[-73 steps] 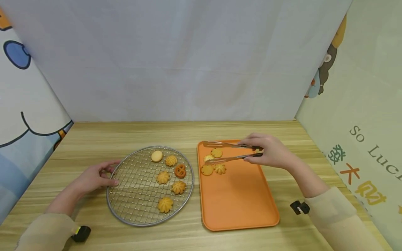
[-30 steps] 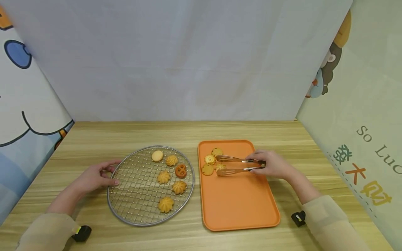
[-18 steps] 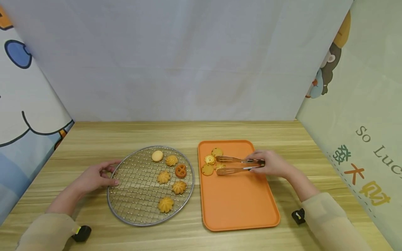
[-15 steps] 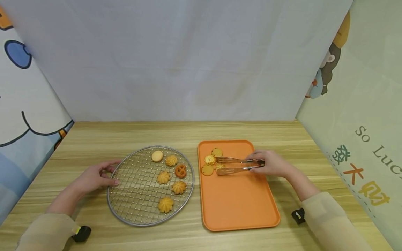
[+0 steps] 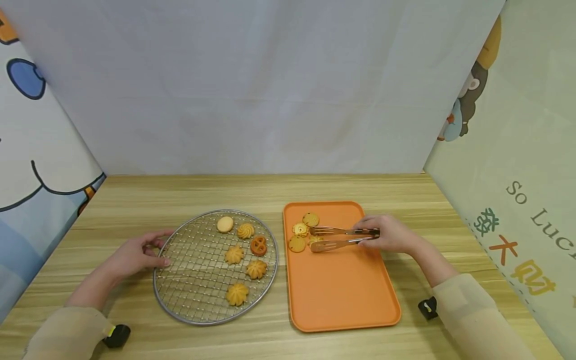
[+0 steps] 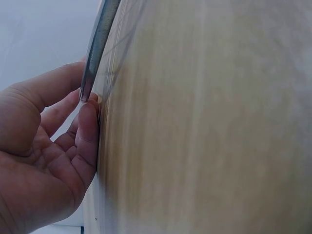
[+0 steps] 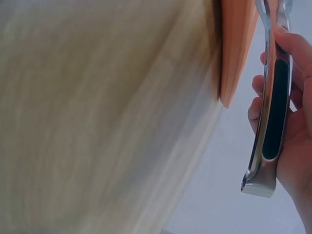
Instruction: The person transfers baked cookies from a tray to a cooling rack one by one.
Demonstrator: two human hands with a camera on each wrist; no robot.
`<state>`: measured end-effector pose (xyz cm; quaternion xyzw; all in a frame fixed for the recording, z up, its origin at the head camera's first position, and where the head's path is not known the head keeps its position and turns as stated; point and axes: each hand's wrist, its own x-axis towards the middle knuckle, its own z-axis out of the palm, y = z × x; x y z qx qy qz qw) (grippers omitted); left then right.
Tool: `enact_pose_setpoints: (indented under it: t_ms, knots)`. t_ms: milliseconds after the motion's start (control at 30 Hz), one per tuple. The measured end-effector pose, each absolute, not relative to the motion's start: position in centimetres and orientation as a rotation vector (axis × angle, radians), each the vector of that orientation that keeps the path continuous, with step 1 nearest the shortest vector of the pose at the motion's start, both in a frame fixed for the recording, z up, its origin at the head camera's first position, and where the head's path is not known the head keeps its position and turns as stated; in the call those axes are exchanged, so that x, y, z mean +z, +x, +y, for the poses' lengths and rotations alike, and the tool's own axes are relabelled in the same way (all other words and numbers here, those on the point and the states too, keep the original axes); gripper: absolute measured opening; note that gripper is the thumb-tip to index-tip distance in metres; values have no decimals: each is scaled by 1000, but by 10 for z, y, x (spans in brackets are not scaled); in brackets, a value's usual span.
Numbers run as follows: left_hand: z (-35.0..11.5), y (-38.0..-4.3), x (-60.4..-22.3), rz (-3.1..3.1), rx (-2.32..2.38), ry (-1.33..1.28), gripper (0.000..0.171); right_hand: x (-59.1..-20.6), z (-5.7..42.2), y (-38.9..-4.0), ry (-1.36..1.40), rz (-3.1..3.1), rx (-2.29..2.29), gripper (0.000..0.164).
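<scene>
My left hand pinches the left rim of a round wire cooling rack, thumb over the edge and fingers on the far side. In the left wrist view the metal rim passes between thumb and fingers. My right hand grips metal tongs with dark handle inlays, low over the orange tray. The two slotted tips lie on either side of a flower-shaped cookie, which they partly cover. Just left of the tips are a ring-patterned cookie and two flat round ones.
On the rack's right half lie several cookies, among them a pretzel-shaped one and a plain oval one. Rack and tray stand side by side on a wooden table. A pale cloth wall rises behind, with printed panels at both sides.
My right hand has brought the tongs nearer to me and a little rightward, down to the flower-shaped cookie. The tongs' arms have drawn closer together. My left hand and the rack stay put.
</scene>
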<state>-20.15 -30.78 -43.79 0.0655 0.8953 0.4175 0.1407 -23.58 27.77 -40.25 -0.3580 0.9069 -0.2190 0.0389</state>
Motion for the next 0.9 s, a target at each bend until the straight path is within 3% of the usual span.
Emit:
enact_pose_setpoints:
  t_ms: [900]
  knots:
    - [-310,-203,-438,2564,1199,195,87,-382,273,-228,-1134,2805,-607,29]
